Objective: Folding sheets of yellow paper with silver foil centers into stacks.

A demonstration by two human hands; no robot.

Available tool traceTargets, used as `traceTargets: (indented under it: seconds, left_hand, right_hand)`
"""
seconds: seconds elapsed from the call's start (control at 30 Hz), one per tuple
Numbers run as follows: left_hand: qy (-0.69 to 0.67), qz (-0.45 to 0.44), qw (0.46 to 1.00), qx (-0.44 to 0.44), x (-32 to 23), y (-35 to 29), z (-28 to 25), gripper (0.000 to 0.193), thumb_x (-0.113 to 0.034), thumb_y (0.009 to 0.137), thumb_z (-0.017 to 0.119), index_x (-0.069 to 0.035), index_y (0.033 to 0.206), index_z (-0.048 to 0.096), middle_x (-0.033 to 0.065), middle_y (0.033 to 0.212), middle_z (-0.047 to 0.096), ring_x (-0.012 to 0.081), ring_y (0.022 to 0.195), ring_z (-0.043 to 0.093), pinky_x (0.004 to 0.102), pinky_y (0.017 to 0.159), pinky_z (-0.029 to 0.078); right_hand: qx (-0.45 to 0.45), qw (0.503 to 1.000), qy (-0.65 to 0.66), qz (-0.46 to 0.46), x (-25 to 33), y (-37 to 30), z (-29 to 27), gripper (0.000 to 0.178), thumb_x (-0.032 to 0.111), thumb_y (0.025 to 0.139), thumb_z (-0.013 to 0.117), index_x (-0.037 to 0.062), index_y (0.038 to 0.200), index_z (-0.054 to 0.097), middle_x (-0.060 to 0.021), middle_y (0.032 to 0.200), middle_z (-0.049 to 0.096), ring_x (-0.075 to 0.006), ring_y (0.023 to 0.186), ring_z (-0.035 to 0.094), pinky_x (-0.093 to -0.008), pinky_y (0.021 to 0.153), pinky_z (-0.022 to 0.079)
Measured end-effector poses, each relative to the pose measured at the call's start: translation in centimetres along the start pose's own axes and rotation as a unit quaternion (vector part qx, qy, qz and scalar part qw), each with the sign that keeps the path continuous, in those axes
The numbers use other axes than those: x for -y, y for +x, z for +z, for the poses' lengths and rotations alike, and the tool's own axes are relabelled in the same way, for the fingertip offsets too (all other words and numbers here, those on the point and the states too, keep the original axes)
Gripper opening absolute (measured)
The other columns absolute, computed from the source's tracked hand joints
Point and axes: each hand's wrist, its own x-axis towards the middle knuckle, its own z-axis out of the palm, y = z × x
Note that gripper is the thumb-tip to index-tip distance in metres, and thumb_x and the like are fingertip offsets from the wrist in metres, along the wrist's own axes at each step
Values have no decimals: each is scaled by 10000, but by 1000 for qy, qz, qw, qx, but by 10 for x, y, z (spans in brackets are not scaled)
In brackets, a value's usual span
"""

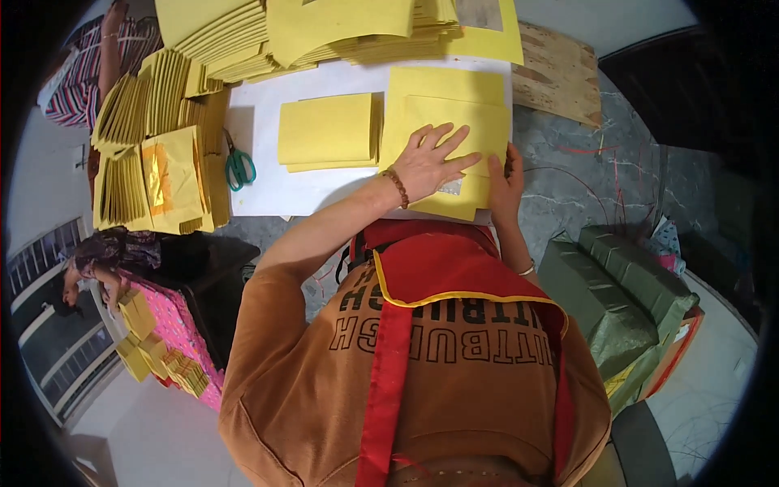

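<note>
My left hand (434,165) lies flat with fingers spread on a yellow paper sheet (454,114), and a beaded bracelet circles its wrist. The sheet seems partly folded over, and a small silvery patch (451,187) shows under the hand. At the sheet's right edge my right hand (507,185) has its thumb on the paper and its fingers curled beside the edge. Just to the left is a small stack of folded yellow paper (326,131). Green-handled scissors (239,169) rest near the left end of the white tabletop (264,188).
Bundles of folded yellow paper (166,89) line the far and left sides. A plywood board (560,73) is beyond the table's right edge. Dark green wrapped packages (608,284) stand at right. Another person (114,252) works by a pink-covered surface (174,321); a striped-clothed person (77,77) is far left.
</note>
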Motion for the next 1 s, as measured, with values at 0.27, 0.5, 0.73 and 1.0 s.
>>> traceTargets:
  seconds: [0.27,0.5,0.73,1.0]
  left_hand:
    - [145,97,985,-5,-3,7,9,572,-261,719,587,-80,1248,466,226,1213,453,298,1033,471,375,832,385]
    - [109,27,994,-10,-10,17,1,561,-185,679,579,6,1197,473,185,1105,536,232,937,521,310,752,431]
    - [96,61,970,-217,34,-35,-108,466,-37,678,540,-4,1143,539,142,1113,565,254,930,545,339,798,452]
    - [127,-75,980,-131,100,-136,-44,532,-47,645,599,-60,1172,524,102,1181,535,269,998,513,359,841,432]
  right_hand:
    - [-6,998,28,57,6,1,-3,311,140,918,449,1,1196,454,-79,1102,526,-129,977,493,-256,844,399]
    - [-35,995,5,99,19,7,-10,386,281,953,359,9,1217,433,-102,1147,509,-169,1021,488,-276,877,372]
    - [-109,992,-61,33,37,8,-9,360,239,938,415,7,1212,440,-96,1142,519,-168,1038,485,-277,891,356]
    - [286,914,158,240,84,-43,116,487,234,950,388,3,1359,261,-121,1361,338,-194,1258,330,-311,1041,266]
